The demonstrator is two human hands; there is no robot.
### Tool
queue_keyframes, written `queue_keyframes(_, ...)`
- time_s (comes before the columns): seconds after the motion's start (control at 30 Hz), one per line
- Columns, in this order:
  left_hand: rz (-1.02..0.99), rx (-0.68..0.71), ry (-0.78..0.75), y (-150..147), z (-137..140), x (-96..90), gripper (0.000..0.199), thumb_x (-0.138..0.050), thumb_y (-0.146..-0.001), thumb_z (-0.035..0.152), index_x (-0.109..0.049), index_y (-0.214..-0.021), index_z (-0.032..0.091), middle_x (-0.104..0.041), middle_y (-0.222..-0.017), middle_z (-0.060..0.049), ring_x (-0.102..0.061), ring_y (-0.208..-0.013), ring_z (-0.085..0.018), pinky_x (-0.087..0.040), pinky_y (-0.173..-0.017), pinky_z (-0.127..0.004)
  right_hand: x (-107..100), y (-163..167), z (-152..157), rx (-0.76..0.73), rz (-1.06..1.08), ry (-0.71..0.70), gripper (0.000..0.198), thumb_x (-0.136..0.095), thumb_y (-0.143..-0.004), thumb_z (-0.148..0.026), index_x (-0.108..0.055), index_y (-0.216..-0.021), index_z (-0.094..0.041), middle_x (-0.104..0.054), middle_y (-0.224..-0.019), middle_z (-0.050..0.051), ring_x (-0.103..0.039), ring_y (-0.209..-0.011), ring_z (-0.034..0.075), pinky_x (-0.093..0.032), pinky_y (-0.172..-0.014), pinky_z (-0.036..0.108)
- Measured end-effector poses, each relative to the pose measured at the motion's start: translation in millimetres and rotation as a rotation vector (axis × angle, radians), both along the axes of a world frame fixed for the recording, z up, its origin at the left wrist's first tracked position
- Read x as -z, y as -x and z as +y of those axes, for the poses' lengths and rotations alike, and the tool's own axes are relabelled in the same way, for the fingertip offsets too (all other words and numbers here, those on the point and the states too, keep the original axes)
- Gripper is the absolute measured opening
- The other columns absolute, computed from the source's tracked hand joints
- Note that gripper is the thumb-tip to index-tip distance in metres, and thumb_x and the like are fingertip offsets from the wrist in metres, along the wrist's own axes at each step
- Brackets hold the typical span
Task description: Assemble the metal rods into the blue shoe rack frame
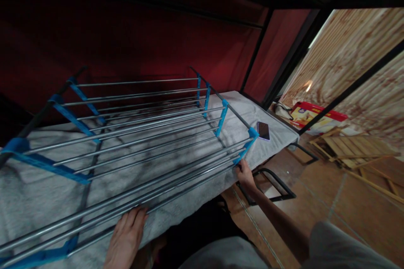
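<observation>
A shoe rack (151,147) of metal tubes with blue plastic brackets and dark side poles lies along a grey cloth (176,208) that covers a long surface. My left hand (126,233) is at the near edge, its fingers curled over the front tubes. At the rack's near right corner, my right hand (245,175) grips the end of the lowest tube beside a blue bracket (248,149). Part of its fingers is hidden by the corner. To the right of the rack, a phone (263,130) lies on the cloth.
Dark red panels (151,46) stand behind the surface, with black frame bars at the right. A black metal frame (277,185) juts out near my right arm. On the tiled floor are a folded wooden chair (360,151) and a red and yellow box (315,117).
</observation>
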State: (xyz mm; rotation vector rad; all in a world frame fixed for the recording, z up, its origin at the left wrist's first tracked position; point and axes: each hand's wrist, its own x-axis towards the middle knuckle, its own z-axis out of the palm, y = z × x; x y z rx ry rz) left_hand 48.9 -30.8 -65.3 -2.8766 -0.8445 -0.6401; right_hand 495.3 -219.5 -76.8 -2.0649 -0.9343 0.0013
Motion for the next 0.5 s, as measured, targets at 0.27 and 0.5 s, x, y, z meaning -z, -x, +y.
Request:
queue_keyframes(0.27,-0.021,0.013,0.043,-1.4,4.1,-4.4,0.027,-0.04,-0.098,0.028,-0.063,-0.107,0.017,-0.07,-0.09,-0.008,-0.064,-0.083,-0.026,-0.044,-0.078,-0.04,-4.7,-5.5,-2.3,-0.046,-0.014,0.066,0.019,-0.041,-0.075,-0.019,-0.05,-0.091,-0.022,-0.054,-0.088,0.004,-0.057,-0.085,0.022,-0.049,-0.081,0.036)
queue_keyframes(0.5,-0.063,0.055,-0.008,-2.7,4.8,-7.1,0.024,-0.04,-0.099,0.029,-0.06,-0.107,0.017,-0.069,-0.087,-0.007,-0.064,-0.079,-0.025,-0.043,-0.076,-0.038,-8.8,-5.3,-1.2,-0.049,-0.024,0.097,0.016,-0.049,-0.075,-0.023,-0.047,-0.091,-0.022,-0.053,-0.088,0.004,-0.055,-0.081,0.023,-0.05,-0.077,0.037)
